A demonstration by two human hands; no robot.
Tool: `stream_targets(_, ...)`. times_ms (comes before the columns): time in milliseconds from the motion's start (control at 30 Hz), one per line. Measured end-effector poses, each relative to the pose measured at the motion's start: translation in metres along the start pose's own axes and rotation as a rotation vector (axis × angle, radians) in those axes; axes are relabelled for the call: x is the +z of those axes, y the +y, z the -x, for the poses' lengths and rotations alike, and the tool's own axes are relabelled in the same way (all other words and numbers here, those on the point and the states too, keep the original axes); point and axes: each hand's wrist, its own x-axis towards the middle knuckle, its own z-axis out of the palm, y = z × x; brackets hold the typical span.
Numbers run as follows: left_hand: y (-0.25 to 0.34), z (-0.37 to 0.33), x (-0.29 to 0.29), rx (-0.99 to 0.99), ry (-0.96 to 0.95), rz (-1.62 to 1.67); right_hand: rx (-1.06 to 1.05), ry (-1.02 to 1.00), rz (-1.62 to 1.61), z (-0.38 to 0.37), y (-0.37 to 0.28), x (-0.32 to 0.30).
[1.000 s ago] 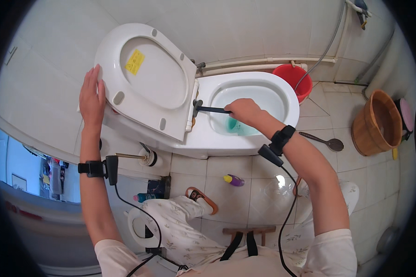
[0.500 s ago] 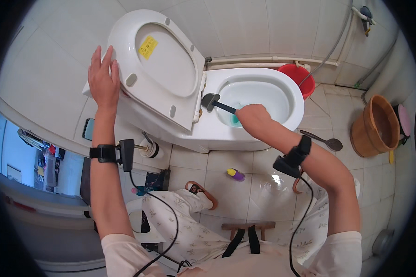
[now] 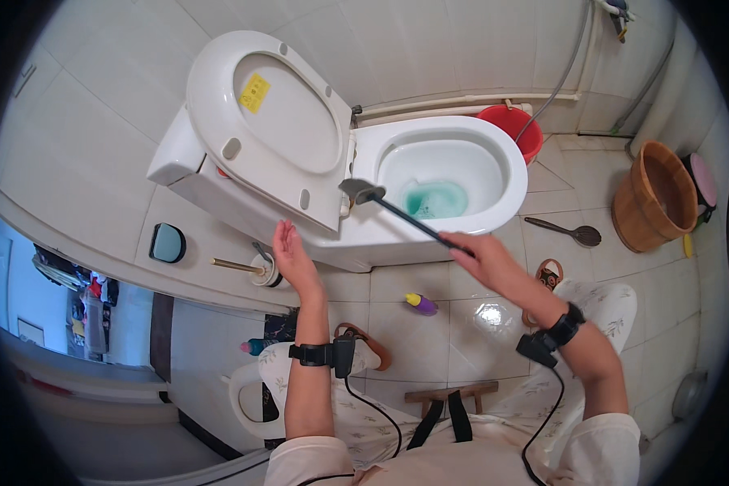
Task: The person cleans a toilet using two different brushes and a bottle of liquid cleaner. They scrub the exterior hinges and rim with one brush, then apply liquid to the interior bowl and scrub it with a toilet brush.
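My right hand [image 3: 490, 263] grips the dark handle of a toilet brush [image 3: 409, 219] with a flat grey head, held slantwise above the toilet's near rim. The brush head points left, by the seat hinge. My left hand [image 3: 297, 259] is open, fingers stretched, beside the near side of the toilet, and seems to hold nothing. The white toilet [image 3: 506, 215] has blue-green liquid [image 3: 437, 199] in its bowl. Its seat and lid [image 3: 211, 105] are raised and lean left against the tank [image 3: 176, 155].
A brush holder [image 3: 267, 269] with a brass-coloured handle stands left of my left hand. A purple bottle with a yellow cap [image 3: 421, 304] lies on the tiles. A red bucket [image 3: 517, 130], dark slotted spoon [image 3: 585, 236] and wooden bucket [image 3: 633, 212] are at the right. Below me is a wooden stool [image 3: 482, 389].
My left hand has left the raised lid and moved down and right. My right hand has drawn back toward me and right, with the brush now lifted and its handle more visible.
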Motion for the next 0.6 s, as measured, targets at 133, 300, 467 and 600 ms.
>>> stream_targets(133, -0.018, -0.009, 0.0, -0.138, -0.077, 0.06, 0.43, -0.168, -0.295, 0.0, -0.002, 0.053)
stream_targets(300, -0.013, -0.019, 0.011, -0.218, -0.12, 0.091, 0.379, -0.137, -0.291, 0.037, -0.026, 0.085)
stream_targets(467, -0.008, -0.021, 0.012, -0.221, -0.149, 0.145, 0.43, -0.18, -0.256, 0.005, -0.033, 0.071)
stream_targets(600, -0.002, -0.019, 0.012, -0.247, -0.124, 0.102, 0.113, -0.015, -0.187, 0.033, -0.042, 0.093)
